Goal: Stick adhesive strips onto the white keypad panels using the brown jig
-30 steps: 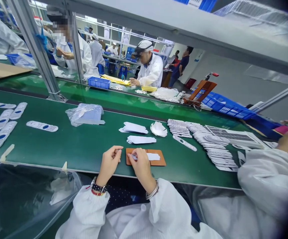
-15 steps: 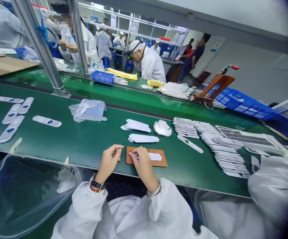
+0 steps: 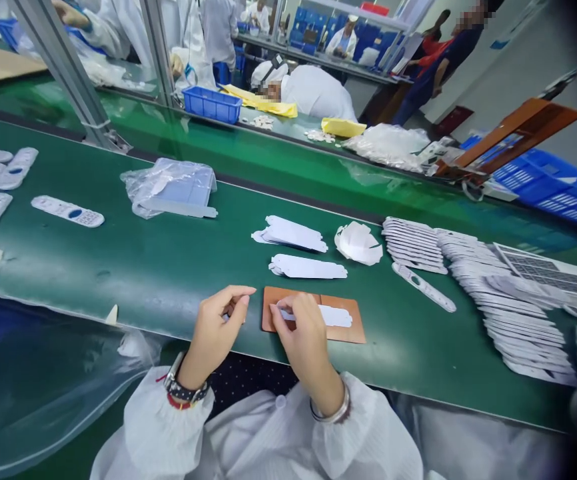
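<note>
A white die-cut sheet [image 3: 336,316] lies on a brown board [image 3: 356,333] at the bench edge. My right hand [image 3: 304,330] is over the board's left half, its thumb and fingers pinched at the sheet's left end, which they partly cover. To the left of the board, my left hand [image 3: 218,327] hovers with curled fingers and the thumb close to the forefinger. Whatever may be between those fingertips is hidden or too small to name. Behind the board are two piles of similar white sheets, a nearer pile [image 3: 311,267] and a farther pile [image 3: 293,235].
Crumpled white paper [image 3: 358,243] sits right of the piles. Rows of white remote-control shells [image 3: 518,320] fill the right side, with a single shell [image 3: 423,287] nearby. More shells [image 3: 67,211] lie left, near a plastic-wrapped stack [image 3: 178,187]. A metal post [image 3: 68,73] stands behind.
The view has moved closer and tilted down. Both hands keep nearly the same pose by the brown board. Across the bench, a co-worker in white bends lower.
</note>
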Available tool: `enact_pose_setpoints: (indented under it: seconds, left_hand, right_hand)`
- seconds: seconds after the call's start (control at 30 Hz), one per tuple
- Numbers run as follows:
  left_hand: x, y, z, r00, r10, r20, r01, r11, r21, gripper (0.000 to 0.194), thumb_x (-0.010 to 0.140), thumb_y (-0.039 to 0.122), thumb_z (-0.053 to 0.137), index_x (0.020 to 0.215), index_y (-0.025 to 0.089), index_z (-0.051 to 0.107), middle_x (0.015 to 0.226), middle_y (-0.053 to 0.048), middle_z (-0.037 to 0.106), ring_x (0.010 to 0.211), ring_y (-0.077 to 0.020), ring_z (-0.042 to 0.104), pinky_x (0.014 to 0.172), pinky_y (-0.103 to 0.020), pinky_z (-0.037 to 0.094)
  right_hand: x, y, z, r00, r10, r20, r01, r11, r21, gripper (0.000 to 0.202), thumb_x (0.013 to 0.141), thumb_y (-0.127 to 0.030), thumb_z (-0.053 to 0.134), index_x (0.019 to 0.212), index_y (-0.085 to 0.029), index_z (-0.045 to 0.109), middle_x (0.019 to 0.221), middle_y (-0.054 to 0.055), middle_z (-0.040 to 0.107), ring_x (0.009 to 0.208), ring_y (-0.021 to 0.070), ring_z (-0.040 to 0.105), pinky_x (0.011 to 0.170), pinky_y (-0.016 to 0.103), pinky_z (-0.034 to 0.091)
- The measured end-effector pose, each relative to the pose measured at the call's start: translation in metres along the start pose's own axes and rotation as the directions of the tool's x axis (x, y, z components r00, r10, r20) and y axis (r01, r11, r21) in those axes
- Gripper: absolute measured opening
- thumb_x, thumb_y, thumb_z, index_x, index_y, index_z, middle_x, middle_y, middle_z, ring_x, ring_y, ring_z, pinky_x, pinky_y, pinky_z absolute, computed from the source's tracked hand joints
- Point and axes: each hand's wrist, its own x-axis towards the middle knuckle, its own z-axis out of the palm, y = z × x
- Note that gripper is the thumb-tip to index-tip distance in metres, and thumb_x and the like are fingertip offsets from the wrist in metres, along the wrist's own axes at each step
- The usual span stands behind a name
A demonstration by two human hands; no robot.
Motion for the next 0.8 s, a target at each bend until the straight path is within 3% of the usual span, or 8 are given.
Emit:
enact_pose_setpoints:
  seconds: [0.13,0.33,0.57,0.8]
  left_hand:
    - [-0.0007,0.0028,-0.0014,1.0,-0.009,0.003,0.009,0.999,0.03,0.018,0.085,0.02,0.05,0.092,0.018,0.066,0.058,0.005,0.054,0.051,-0.0072,0.051,0.049,-0.016,0.04]
    - [0.0007,0.0058,-0.0036,0.998,0.049,0.034,-0.053,0.99,0.133,0.018,0.087,0.016,0.049,0.092,0.02,0.066,0.057,0.006,0.056,0.047,-0.0056,0.051,0.047,-0.014,0.041]
    - [-0.0008,0.0076,-0.0056,0.995,0.068,0.079,-0.076,0.992,0.099,0.023,0.087,0.009,0.048,0.094,0.024,0.064,0.058,0.007,0.053,0.049,-0.0053,0.051,0.047,-0.015,0.04]
    - [-0.0029,0.0089,-0.005,0.999,0.03,0.036,-0.033,0.997,0.069,0.024,0.087,0.01,0.049,0.093,0.027,0.065,0.059,0.006,0.054,0.049,-0.0066,0.052,0.046,-0.017,0.04]
  right_hand:
    - [0.0031,-0.0024,-0.0082,0.997,0.04,0.065,-0.042,0.999,0.027,0.017,0.079,-0.029,0.067,0.081,-0.02,0.052,0.081,0.003,0.056,0.077,0.0188,0.046,0.068,0.032,0.038]
    - [0.0084,-0.0081,-0.0072,0.983,0.169,0.067,-0.171,0.985,0.019,0.023,0.08,-0.02,0.065,0.072,-0.02,0.043,0.07,-0.002,0.052,0.071,0.0159,0.044,0.067,0.031,0.034]
    - [0.0036,-0.0053,-0.0012,0.993,0.046,-0.106,-0.048,0.999,-0.013,0.034,0.083,-0.013,0.06,0.066,-0.02,0.032,0.062,-0.006,0.044,0.062,0.0107,0.045,0.064,0.029,0.031]
    - [0.0039,-0.0037,-0.0049,0.995,0.036,-0.097,-0.032,0.999,0.043,0.022,0.083,-0.005,0.055,0.075,-0.022,0.042,0.069,-0.002,0.051,0.068,0.013,0.052,0.066,0.031,0.04]
